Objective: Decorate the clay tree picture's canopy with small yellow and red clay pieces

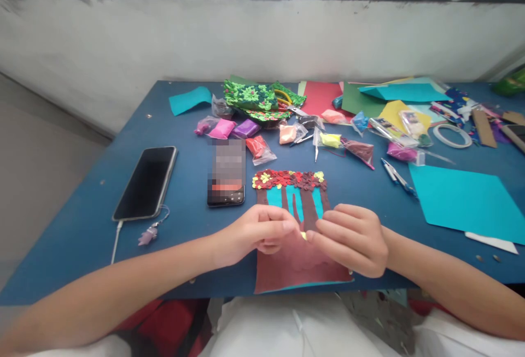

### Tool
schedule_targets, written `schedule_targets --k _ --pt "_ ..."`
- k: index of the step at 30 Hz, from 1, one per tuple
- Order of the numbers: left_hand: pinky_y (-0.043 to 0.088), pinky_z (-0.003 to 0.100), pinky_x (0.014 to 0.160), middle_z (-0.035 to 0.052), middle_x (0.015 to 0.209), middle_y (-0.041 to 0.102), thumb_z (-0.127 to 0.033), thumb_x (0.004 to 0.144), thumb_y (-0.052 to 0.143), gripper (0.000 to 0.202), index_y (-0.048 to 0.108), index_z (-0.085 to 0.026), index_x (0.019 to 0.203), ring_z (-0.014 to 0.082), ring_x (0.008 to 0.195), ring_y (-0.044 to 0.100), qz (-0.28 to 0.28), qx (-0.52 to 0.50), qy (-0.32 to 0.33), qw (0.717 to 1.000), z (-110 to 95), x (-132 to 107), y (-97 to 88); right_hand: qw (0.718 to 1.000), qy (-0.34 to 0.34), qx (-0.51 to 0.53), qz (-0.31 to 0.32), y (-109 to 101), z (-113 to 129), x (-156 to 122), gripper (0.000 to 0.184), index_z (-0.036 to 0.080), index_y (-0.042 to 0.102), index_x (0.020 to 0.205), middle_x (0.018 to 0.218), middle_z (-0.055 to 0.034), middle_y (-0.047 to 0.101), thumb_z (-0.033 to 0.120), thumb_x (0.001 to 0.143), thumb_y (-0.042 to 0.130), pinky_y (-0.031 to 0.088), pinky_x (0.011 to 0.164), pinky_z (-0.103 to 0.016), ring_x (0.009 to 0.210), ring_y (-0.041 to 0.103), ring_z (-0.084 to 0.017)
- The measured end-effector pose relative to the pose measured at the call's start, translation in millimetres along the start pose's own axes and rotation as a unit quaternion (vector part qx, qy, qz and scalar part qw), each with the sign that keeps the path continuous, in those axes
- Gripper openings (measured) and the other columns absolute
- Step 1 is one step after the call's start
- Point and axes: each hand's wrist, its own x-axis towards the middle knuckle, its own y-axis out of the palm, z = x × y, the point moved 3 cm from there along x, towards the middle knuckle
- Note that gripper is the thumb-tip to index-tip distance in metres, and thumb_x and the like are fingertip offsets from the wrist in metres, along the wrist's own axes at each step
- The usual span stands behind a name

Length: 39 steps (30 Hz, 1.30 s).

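Above a clay picture (pixel 279 275) near the table's front edge, both my hands meet with their fingertips together. A small bit of yellow clay (pixel 303 235) shows between them. My left hand (pixel 268 231) is closed in a pinch at its left side. From the right, my right hand (pixel 355 239) is pinched too, its fingers curled and its fingertips at the same bit. The picture has brown trunks and ground on turquoise card, with red, maroon and yellow clay petals along its top. My hands hide part of its middle.
Bags of coloured clay, such as a red one (pixel 259 149), lie in a row behind the picture. Two phones, one black (pixel 145 182) and charging, are at the left. Turquoise card (pixel 471 201) and pens (pixel 397 177) lie right; a green decorated pouch (pixel 250 97) sits farther back.
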Motion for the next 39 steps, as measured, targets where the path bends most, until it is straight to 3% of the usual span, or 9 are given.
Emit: schedule_targets --k 3,5,7,10,11,13,19,23,39 --pt "0.022 0.021 0.044 -0.0063 0.050 0.035 -0.038 0.086 0.053 0.030 0.062 -0.011 0.075 0.0065 0.045 0.028 -0.013 0.109 0.059 0.992 -4 -2 -3.8 0.990 0.136 0.031 0.005 -1 -18 -2 0.011 0.012 0.062 0.088 0.071 -0.0047 0.067 0.014 0.088 0.051 0.048 0.055 -0.024 0.061 0.059 -0.011" --pt "0.028 0.021 0.047 -0.0023 0.056 0.046 -0.029 0.089 0.047 0.027 0.062 -0.011 0.076 0.0078 0.049 0.035 -0.021 0.266 0.140 0.954 -8 -3 -6.7 0.957 0.286 0.049 0.027 -2 -40 -4 0.008 0.015 0.062 0.083 0.069 -0.0027 0.066 0.015 0.086 0.055 0.046 0.054 -0.020 0.057 0.056 -0.009" --pt "0.032 0.022 0.050 -0.0001 0.060 0.052 -0.018 0.088 0.043 0.023 0.062 -0.011 0.076 0.0089 0.052 0.039 -0.022 0.427 0.243 0.870 -12 -6 -7.9 0.892 0.437 0.081 0.077 -1 -63 -10 0.012 0.017 0.063 0.076 0.065 -0.0011 0.064 0.022 0.084 0.056 0.043 0.048 -0.019 0.052 0.054 -0.008" --pt "0.032 0.024 0.048 -0.0011 0.055 0.050 -0.011 0.086 0.041 0.022 0.062 -0.012 0.077 0.0104 0.049 0.040 -0.011 0.562 0.352 0.748 -12 -9 -8.8 0.766 0.588 0.193 0.175 8 -86 -21 0.017 0.017 0.064 0.068 0.058 -0.0009 0.062 0.033 0.075 0.060 0.040 0.043 -0.020 0.049 0.053 -0.010" --pt "0.032 0.024 0.047 -0.0013 0.054 0.050 -0.010 0.085 0.041 0.022 0.061 -0.012 0.076 0.0109 0.049 0.041 -0.007 0.580 0.366 0.727 -11 -9 -9.3 0.735 0.614 0.213 0.194 11 -90 -24 0.018 0.017 0.063 0.068 0.056 -0.0008 0.061 0.034 0.072 0.061 0.039 0.040 -0.020 0.047 0.052 -0.010" --pt "0.032 0.025 0.047 -0.0012 0.054 0.050 -0.010 0.085 0.041 0.022 0.060 -0.013 0.074 0.0115 0.048 0.042 0.000 0.601 0.370 0.708 -9 -8 -10.5 0.706 0.637 0.225 0.211 17 -94 -29 0.021 0.017 0.063 0.067 0.054 -0.0007 0.060 0.037 0.069 0.060 0.037 0.036 -0.020 0.043 0.049 -0.010" --pt "0.030 0.027 0.045 0.0000 0.054 0.052 -0.010 0.084 0.039 0.025 0.058 -0.015 0.069 0.0128 0.047 0.044 0.002 0.658 0.382 0.649 -2 -6 -13.8 0.700 0.643 0.224 0.215 25 -92 -39 0.023 0.018 0.060 0.068 0.052 0.0002 0.058 0.041 0.068 0.058 0.041 0.034 -0.020 0.041 0.050 -0.010" --pt "0.030 0.028 0.045 0.0004 0.055 0.054 -0.010 0.083 0.039 0.025 0.057 -0.015 0.068 0.0131 0.047 0.045 0.008 0.682 0.380 0.625 1 -4 -15.6 0.711 0.632 0.217 0.218 27 -92 -45 0.025 0.017 0.060 0.071 0.057 -0.0014 0.061 0.042 0.071 0.057 0.043 0.036 -0.021 0.043 0.051 -0.010" --pt "0.031 0.028 0.044 -0.0001 0.053 0.053 -0.011 0.085 0.036 0.028 0.056 -0.016 0.065 0.0127 0.046 0.044 0.011 0.697 0.378 0.609 2 -3 -15.0 0.807 0.536 0.112 0.219 26 -88 -40 0.018 0.018 0.062 0.069 0.058 -0.0009 0.063 0.033 0.075 0.052 0.039 0.051 -0.024 0.052 0.055 -0.013"
